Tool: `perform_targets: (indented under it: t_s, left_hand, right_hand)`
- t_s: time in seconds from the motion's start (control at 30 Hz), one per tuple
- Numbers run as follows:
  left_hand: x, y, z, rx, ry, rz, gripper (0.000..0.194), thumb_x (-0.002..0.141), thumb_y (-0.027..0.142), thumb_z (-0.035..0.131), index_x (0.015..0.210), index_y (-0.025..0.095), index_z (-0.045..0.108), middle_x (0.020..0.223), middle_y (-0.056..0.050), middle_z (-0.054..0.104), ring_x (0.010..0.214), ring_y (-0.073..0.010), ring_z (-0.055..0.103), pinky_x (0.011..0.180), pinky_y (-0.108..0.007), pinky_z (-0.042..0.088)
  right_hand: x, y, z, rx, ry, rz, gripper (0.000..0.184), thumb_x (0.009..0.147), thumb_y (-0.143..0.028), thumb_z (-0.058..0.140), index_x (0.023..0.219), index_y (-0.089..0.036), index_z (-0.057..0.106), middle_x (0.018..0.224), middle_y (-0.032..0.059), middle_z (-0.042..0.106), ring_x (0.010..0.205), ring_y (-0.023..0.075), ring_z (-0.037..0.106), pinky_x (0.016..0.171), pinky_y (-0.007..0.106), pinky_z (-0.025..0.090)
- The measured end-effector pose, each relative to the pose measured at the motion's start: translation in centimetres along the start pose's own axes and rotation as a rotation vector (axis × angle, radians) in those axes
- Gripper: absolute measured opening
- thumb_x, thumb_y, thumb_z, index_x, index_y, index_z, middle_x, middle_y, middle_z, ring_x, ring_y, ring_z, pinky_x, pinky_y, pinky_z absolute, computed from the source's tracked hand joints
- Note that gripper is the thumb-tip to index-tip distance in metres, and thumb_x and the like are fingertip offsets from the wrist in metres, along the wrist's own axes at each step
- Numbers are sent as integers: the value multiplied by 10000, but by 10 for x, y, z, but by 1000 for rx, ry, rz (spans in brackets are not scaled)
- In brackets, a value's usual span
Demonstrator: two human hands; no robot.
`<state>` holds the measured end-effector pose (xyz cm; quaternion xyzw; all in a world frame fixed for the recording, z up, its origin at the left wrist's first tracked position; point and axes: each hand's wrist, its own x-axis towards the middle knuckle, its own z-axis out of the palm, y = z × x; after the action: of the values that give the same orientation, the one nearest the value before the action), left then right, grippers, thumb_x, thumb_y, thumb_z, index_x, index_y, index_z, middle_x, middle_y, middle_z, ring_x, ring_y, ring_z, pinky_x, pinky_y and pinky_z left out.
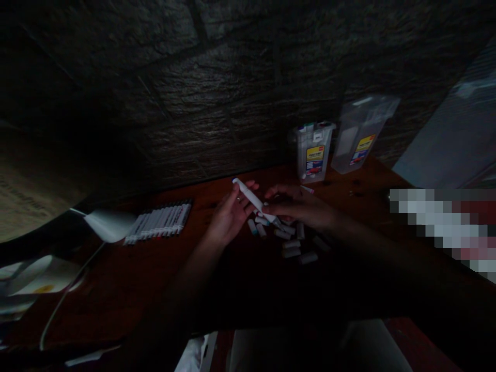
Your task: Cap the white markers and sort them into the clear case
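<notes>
A white marker (250, 194) with a dark blue end slants between my two hands above the table. My left hand (228, 218) has its thumb and fingers around the upper part of the marker. At the marker's lower end, the fingers of my right hand (300, 205) close on it, and a greyish tip points down beyond them. Several short white marker caps (291, 252), some with coloured ends, lie scattered on the wood below my hands. Dim light hides the finer detail.
On the left, a row of white markers (160, 221) lies beside a white curved object (110, 225) with a cable. Two clear plastic containers (313, 155) (360, 139) with yellow labels stand at the back right. A dark stone wall (194, 93) borders the wooden table (104, 279).
</notes>
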<state>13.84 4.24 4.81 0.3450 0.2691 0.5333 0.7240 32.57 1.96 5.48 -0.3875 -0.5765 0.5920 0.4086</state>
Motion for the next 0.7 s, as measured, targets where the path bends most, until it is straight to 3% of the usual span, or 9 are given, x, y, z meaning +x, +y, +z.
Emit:
perform_targets:
  t_s: [0.2,0.37,0.53,0.7]
  left_hand:
    - [5,1,-7,14,124,99,112,850,194,684,961,188,695,906,-30,727,852,-129,678,816,-260,520]
    - [6,3,-11,-43,227,66,124,790,183,735,867,188,637,960,-36,740,955,-169,690,836,-293,511]
    - [9,-1,-14,-37,281,21,176,736,152,768,842,177,631,798,20,709,727,-108,677,710,-233,504]
    - [9,-4,-12,57,174,28,283,685,159,815,923,198,666,779,37,702,660,-74,650,641,-187,489]
  right_hand:
    - [3,2,-5,113,2,79,321,676,-371,792,956,-225,733,690,-22,648,449,60,395,384,208,277]
    - [2,-6,-9,242,19,107,222,679,-366,792,743,-173,704,557,-40,542,452,58,379,402,211,298]
    - [6,-4,-13,331,159,-12,239,684,-312,793,883,-212,706,751,-4,670,575,90,551,510,227,441]
    - [12,7,-16,349,266,-117,313,671,-346,829,937,-249,695,889,9,726,765,151,680,584,248,489]
